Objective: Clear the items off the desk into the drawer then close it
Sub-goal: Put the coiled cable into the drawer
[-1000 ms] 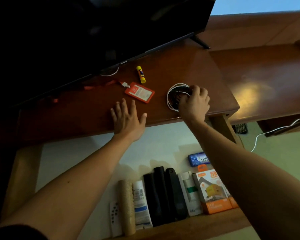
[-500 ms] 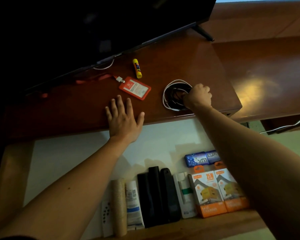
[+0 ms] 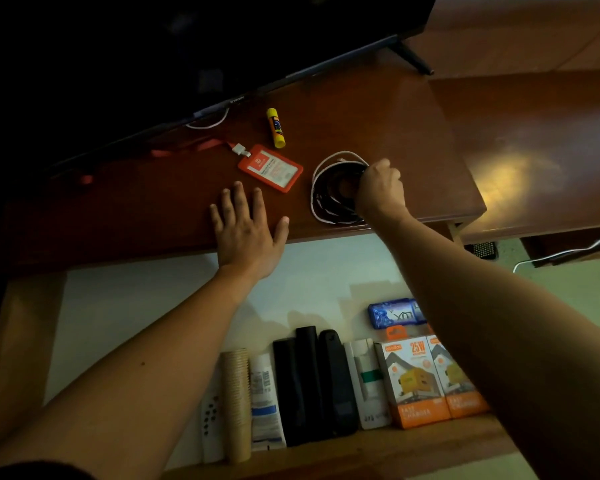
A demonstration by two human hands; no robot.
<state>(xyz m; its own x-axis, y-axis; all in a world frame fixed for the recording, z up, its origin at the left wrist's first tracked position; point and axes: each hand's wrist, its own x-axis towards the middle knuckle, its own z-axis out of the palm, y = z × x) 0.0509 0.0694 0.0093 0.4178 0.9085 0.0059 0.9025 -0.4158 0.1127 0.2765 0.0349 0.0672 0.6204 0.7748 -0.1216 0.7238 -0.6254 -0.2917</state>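
Black and white coiled cables lie on the desk close to its front edge, and the right hand is clenched on the right side of the coil, fingers curled over the loops. Just left of the coil, apart from it, sits a red badge holder with its lanyard trailing away under the dark monitor; beyond the badge lies a yellow glue stick. The left hand is spread flat, holding nothing, palm on the desk's front edge with the thumb just past the lip. Right of the coil the desktop is bare wood out to its right edge. Below the front edge the drawer stands pulled out, its pale floor bare across the left and middle; boxes, tubes and dark cases line its near wall in a row
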